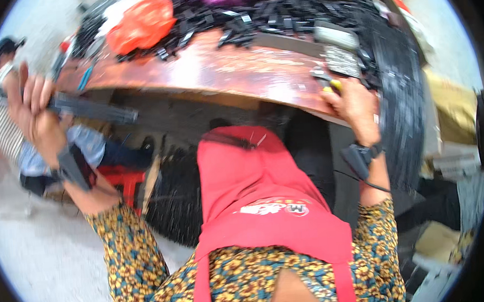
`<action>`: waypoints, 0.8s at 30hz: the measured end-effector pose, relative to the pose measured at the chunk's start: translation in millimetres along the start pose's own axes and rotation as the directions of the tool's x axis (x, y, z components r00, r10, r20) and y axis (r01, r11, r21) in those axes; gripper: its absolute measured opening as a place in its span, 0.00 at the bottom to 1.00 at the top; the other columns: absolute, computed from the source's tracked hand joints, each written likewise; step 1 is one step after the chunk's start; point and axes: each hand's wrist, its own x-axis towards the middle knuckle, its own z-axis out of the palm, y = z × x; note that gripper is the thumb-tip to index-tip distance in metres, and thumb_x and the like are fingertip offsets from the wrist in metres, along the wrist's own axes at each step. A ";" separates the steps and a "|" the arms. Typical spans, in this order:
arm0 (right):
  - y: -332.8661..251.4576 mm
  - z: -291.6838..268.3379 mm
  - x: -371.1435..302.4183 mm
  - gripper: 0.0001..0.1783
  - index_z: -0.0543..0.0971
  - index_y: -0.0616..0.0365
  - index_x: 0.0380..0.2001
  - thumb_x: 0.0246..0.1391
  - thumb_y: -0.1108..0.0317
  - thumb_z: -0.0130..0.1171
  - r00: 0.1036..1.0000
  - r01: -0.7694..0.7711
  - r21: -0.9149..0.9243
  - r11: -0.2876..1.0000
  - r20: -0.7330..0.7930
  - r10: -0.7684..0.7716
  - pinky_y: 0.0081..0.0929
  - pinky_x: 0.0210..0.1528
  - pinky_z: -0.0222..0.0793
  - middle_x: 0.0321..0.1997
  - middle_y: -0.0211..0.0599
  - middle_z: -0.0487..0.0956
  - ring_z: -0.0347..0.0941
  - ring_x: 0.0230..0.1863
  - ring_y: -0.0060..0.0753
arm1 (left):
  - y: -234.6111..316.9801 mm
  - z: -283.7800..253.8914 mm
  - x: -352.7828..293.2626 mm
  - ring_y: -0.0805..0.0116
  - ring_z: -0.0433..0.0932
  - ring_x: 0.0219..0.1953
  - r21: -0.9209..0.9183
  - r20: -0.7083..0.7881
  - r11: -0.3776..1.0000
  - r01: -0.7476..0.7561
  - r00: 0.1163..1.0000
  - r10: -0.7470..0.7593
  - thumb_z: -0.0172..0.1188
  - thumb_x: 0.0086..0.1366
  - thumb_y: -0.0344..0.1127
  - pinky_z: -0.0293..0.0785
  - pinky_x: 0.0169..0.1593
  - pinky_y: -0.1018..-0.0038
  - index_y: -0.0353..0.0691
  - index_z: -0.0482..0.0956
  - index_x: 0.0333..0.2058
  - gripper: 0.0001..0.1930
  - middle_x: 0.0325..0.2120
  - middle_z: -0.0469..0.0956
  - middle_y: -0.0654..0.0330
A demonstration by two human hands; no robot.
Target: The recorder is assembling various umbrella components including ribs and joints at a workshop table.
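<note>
My left hand (39, 108) is raised at the far left, beyond the table's edge. Its fingers are wrapped round a bundle of dark, straight strips (98, 108) that points to the right. At the table's right front edge, my right hand (356, 104) is closed round a small tool with yellow handles (335, 84), blurred and mostly covered by the fingers. Just beyond that hand lies a heap of small silvery pieces (342, 61), with a whitish box (336, 36) behind it.
Many short black pieces (278, 16) cover the back of the brown table (214, 58), beside an orange plastic bag (141, 24). Long black strips (400, 108) hang at the right. A seated person (9, 104) is at the left. Black strips (178, 199) stand bunched below the table.
</note>
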 end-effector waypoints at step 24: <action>-49.5 9.9 -71.2 0.05 0.78 0.60 0.28 0.46 0.79 0.61 0.900 0.347 0.583 0.734 -0.428 -0.085 0.28 0.26 0.66 0.23 0.36 0.74 0.70 0.23 0.34 | -247.3 47.7 -111.0 0.81 0.56 0.13 -0.818 -0.198 0.564 0.110 0.867 -0.456 0.54 0.55 0.66 0.57 0.19 0.81 0.32 0.76 0.44 0.37 0.14 0.57 0.71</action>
